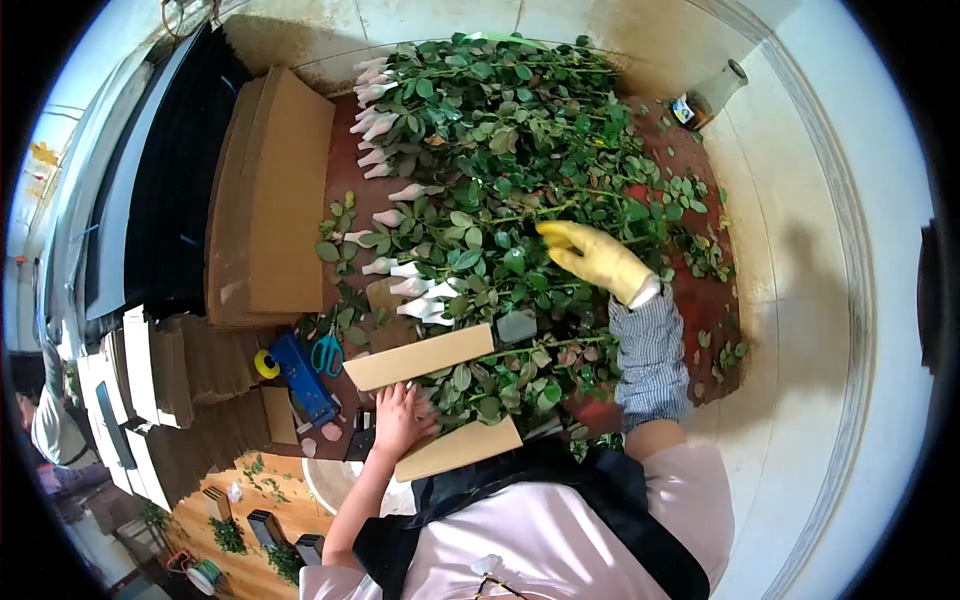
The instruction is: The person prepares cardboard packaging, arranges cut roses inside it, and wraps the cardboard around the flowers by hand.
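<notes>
My bare left hand [402,418] lies at the flower-head end of a bunch of roses [490,385], its fingers stretched and slightly apart. The heads under it are mostly hidden. One cardboard strip [420,358] runs along the far side of this bunch, touching or close to my fingertips; another cardboard flap [460,449] lies on the near side. My right hand [598,260], in a yellow glove, is over the leafy stems with fingers bent and a gap to the thumb. Nothing shows in it. Beyond lies a large pile of roses [510,130], their heads in pale sleeves [378,125].
Teal scissors [327,354], a blue tool [303,378] and a yellow tape roll [266,364] lie left of my left hand. Cardboard sheets [285,200] stand at the left. A glass bottle [712,95] is at the far right by the wall. Loose leaves litter the red surface [715,330].
</notes>
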Available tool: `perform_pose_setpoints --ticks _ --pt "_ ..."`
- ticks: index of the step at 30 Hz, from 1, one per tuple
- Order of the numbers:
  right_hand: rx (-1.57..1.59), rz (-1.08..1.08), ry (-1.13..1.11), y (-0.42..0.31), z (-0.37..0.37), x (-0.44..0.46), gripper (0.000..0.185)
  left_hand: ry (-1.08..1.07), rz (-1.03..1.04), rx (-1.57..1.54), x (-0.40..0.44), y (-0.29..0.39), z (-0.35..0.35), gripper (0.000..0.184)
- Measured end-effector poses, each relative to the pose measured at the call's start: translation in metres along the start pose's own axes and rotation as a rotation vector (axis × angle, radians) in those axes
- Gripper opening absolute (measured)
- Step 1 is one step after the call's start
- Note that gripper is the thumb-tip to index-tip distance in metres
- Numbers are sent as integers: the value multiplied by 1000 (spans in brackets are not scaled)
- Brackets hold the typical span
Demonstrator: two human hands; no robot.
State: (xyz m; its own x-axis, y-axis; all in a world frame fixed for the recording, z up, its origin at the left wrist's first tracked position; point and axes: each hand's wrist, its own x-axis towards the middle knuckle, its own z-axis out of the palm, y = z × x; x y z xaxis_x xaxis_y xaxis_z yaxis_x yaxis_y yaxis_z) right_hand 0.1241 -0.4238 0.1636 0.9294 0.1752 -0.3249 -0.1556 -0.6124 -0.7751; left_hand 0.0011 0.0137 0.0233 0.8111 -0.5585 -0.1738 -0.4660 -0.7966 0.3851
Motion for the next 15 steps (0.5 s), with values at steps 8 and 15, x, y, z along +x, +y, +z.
perform_pose_setpoints --ticks 8,15 --pt "-75 -411 545 -49 -37 242 53 -26 -53 -117 -1 4 -6 86" --pt "-1076 184 472 -18 -62 362 32 -60 -100 -179 -4 3 -4 61"
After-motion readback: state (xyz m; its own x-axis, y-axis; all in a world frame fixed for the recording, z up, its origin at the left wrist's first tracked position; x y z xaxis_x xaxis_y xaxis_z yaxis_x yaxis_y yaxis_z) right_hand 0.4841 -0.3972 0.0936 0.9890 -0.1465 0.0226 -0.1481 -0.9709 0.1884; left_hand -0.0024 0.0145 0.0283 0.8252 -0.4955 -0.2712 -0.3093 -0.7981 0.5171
